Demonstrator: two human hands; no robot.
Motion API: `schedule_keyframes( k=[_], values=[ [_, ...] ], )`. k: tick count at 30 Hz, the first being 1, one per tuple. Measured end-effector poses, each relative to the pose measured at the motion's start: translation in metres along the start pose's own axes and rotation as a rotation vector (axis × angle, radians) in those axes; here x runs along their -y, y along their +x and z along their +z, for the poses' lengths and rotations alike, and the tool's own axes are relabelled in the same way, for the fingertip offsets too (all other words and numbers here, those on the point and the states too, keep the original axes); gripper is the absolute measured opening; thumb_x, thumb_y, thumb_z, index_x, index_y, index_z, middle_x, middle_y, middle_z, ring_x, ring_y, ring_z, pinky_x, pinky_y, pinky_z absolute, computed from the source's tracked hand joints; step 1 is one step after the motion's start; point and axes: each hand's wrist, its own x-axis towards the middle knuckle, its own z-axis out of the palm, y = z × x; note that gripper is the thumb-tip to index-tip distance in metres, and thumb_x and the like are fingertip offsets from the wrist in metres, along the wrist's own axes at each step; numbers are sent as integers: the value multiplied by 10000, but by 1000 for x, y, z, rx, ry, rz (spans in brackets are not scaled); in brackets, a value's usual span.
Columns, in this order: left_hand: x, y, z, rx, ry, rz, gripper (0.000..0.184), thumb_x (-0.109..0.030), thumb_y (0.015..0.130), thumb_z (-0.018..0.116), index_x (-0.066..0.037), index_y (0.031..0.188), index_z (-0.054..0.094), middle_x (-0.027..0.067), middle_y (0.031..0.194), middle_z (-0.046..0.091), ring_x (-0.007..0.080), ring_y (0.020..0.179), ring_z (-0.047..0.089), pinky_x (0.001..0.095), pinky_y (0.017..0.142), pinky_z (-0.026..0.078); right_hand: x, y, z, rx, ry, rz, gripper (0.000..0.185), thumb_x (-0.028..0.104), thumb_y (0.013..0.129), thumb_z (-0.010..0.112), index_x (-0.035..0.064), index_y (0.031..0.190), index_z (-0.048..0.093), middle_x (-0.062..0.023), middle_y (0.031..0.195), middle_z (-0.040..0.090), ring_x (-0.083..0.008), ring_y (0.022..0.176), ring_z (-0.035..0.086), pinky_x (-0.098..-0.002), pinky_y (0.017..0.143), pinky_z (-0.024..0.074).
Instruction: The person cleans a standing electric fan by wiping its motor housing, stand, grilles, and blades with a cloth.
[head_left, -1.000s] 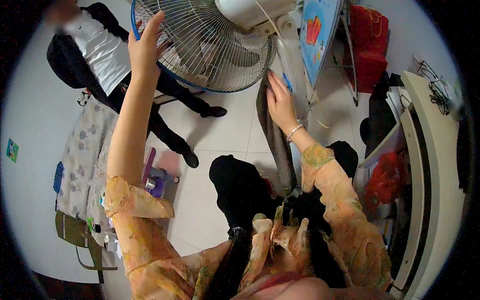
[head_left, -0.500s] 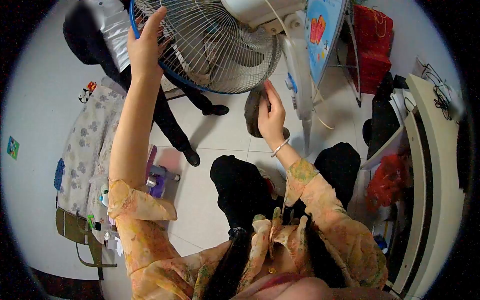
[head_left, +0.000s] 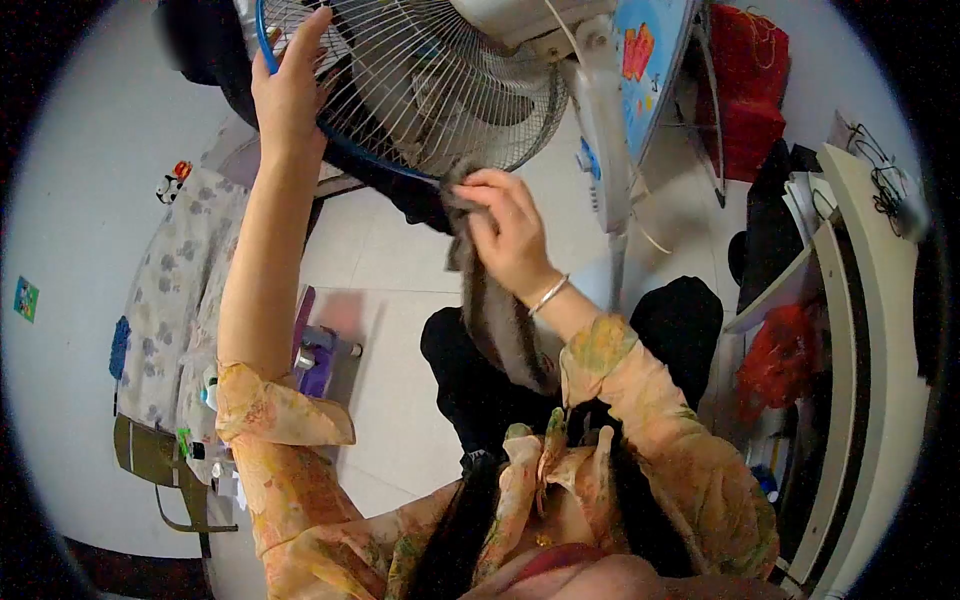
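A fan with a wire cage and blue rim [head_left: 430, 100] fills the top of the head view, its white stand [head_left: 608, 150] to the right. My left hand [head_left: 292, 90] is closed on the cage's left rim, thumb up. Below the cage's lower edge, my right hand [head_left: 510, 225] pinches a grey-brown cloth [head_left: 495, 320]. The cloth's top touches or nearly touches the rim, and its long end hangs down toward my dark-clothed knees.
Beyond the fan stands a person in dark clothes [head_left: 210, 50], partly hidden. A patterned covered surface [head_left: 175, 290] and a green chair [head_left: 150, 460] are left. A folding board [head_left: 640, 70], red bag [head_left: 745, 90] and pale shelf [head_left: 860, 300] are right.
My right hand has moved left along the lower rim with the cloth, which now hangs down lengthwise. My left hand stays on the rim. The person behind has shifted, now more hidden by the fan.
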Motion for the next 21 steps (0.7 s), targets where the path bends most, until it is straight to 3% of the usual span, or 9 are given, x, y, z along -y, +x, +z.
schedule_keyframes(
  k=[6,13,16,20,21],
  values=[
    [-2,-1,6,10,-45,-41,293,-252,857,694,-79,1076,603,51,1021,640,162,867,641,317,734,561,-68,-23,-18,-67,-179,23,241,-78,760,575,16,980,603,-126,1082,604,-323,1003,582,-404,887,468],
    [-7,-11,11,32,-59,30,334,-264,858,698,-72,1112,598,58,1063,642,162,909,635,309,755,545,-120,-21,-43,-112,-253,294,255,-32,819,596,19,1067,622,-155,1151,598,-352,1116,547,-386,973,425],
    [-2,-8,8,-48,-9,-32,373,-286,859,702,-72,1144,594,49,1058,645,147,917,622,297,768,521,-108,-17,-41,-119,-279,212,268,-33,816,602,25,1077,614,-147,1158,601,-335,1100,560,-380,974,424],
    [-4,-7,15,-35,-39,55,389,-294,861,703,-56,1142,579,38,1026,625,139,885,596,285,734,501,-56,-2,-36,-156,-253,130,233,-30,807,621,38,1029,606,-133,1154,611,-312,1087,576,-382,972,427],
    [-9,-10,18,-54,-23,43,434,-386,896,638,-60,1172,565,51,1071,607,149,925,576,307,759,490,-41,6,-36,-151,-227,109,221,-29,804,626,41,1013,603,-128,1152,613,-307,1086,579,-383,970,429]
  ],
)
